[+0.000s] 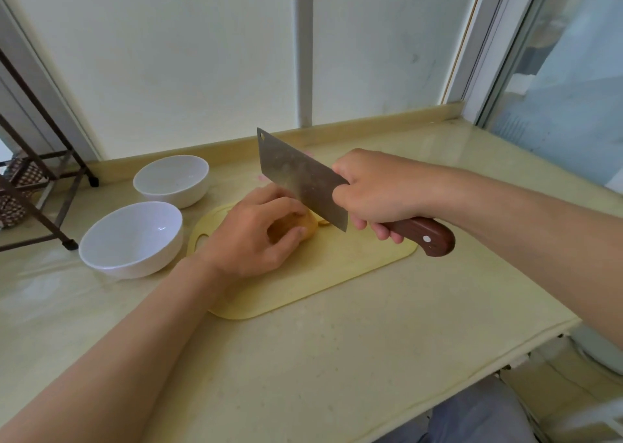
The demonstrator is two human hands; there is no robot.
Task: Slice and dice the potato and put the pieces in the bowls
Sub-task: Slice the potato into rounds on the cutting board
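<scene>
A yellow-brown potato (308,227) lies on the pale yellow cutting board (340,270), mostly hidden under my left hand (251,237), whose curled fingers and thumb hold it. My right hand (374,193) grips the brown wooden handle of a cleaver (300,176). Its wide steel blade stands raised, with the edge close to the potato's right end beside my left fingertips. Two white bowls stand left of the board, a near bowl (131,240) and a far bowl (172,179). Nothing shows inside either.
The beige counter (320,358) ends at a front edge on the lower right. A low ledge and frosted window panels close the back. A dark metal rack (40,186) stands at the far left, close to the bowls.
</scene>
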